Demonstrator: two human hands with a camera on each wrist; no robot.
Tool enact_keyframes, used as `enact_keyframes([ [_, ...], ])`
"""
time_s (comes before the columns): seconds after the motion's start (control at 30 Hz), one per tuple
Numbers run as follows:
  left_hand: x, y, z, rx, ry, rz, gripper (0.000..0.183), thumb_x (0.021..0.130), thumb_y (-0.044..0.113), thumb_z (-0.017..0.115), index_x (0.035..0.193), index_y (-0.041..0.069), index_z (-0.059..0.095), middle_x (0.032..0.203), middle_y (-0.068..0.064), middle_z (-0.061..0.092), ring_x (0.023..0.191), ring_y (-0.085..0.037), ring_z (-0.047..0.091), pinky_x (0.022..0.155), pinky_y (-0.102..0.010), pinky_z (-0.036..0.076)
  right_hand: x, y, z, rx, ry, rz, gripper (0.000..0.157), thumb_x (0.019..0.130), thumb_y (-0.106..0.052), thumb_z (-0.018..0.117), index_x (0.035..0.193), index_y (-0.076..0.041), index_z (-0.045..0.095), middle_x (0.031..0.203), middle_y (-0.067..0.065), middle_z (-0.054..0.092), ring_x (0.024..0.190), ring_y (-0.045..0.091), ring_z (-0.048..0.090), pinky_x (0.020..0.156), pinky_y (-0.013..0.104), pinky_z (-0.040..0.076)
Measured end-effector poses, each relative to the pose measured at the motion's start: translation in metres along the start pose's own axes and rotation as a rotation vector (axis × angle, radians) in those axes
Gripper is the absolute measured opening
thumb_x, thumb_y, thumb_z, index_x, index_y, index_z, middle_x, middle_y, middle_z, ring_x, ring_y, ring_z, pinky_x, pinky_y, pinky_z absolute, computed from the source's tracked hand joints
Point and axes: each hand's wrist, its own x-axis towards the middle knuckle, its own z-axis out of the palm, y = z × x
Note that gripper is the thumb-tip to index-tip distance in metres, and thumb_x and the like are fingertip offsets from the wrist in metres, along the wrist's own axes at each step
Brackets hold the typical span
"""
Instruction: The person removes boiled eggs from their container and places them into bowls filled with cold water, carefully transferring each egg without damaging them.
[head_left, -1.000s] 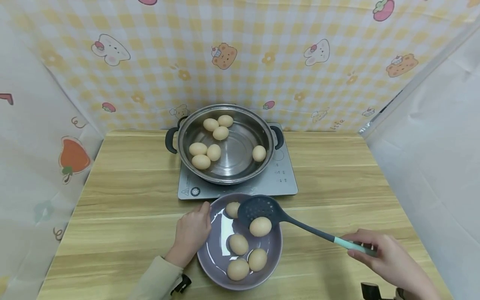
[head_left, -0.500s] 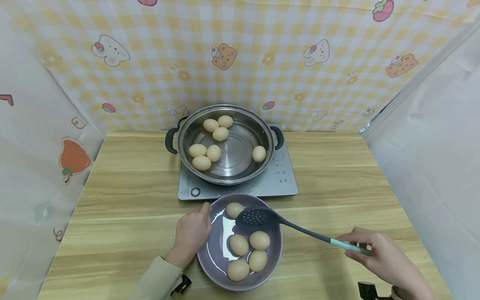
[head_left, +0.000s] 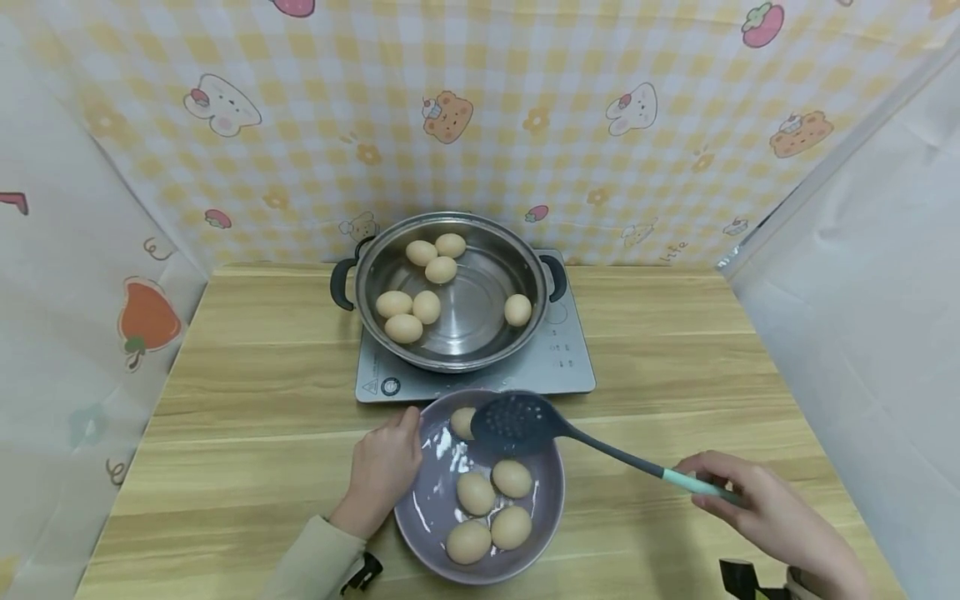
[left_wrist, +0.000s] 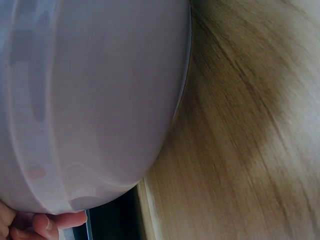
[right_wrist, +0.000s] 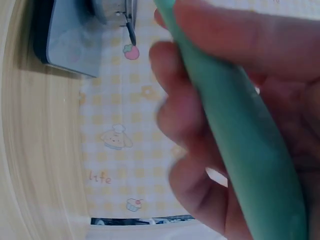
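Note:
My left hand [head_left: 384, 460] grips the left rim of a purple bowl [head_left: 408, 508]; in the left wrist view its fingers [left_wrist: 46, 226] touch the edge of the bowl [left_wrist: 115, 95]. Several brown eggs [head_left: 512, 527] lie in the bowl. In my right hand [head_left: 765, 504] is a dark slotted spoon [head_left: 517, 421], pinched by its mint-green handle [right_wrist: 240, 130]. The spoon's head is over the far part of the bowl and partly hides one egg [head_left: 462, 423]. No egg shows on the spoon.
Behind the bowl, a steel pot [head_left: 480, 333] with black side handles sits on a grey induction cooker [head_left: 555, 367]. Several eggs [head_left: 403, 328] lie inside the pot. A checked cloth [head_left: 540, 150] covers the back wall, and white sheets stand at both sides of the wooden table [head_left: 675, 358].
An egg at the spoon's near edge has come off and lies with the others in the bowl. The spoon dipped, then rose slightly. The near eggs shifted a little left. My left hand stayed put.

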Motion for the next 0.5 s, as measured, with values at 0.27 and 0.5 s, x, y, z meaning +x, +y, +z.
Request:
enact_keyframes([
  [0.27,-0.001,0.0,-0.002,0.001,-0.015,-0.003,0.008,0.084,0.012,0.056,0.08,0.006,0.052,0.06,-0.008,0.054,0.043,-0.027,0.052,0.036,-0.036,0.036,0.015,0.004,-0.011,0.274,-0.169,-0.148,0.036,0.084,0.02,0.043,0.113,-0.002,0.04,0.069,0.0,0.044,0.047,0.003,0.04,0.041,0.018,0.035],
  [0.5,-0.001,0.0,-0.002,0.0,-0.001,0.005,0.009,0.084,0.011,0.056,0.077,0.006,0.051,0.058,-0.007,0.052,0.041,-0.029,0.051,0.035,-0.036,0.035,0.054,-0.02,-0.01,0.135,-0.113,-0.011,0.024,0.093,0.005,0.041,0.112,-0.009,0.041,0.065,-0.004,0.04,0.043,0.0,0.031,0.038,0.02,0.03],
])
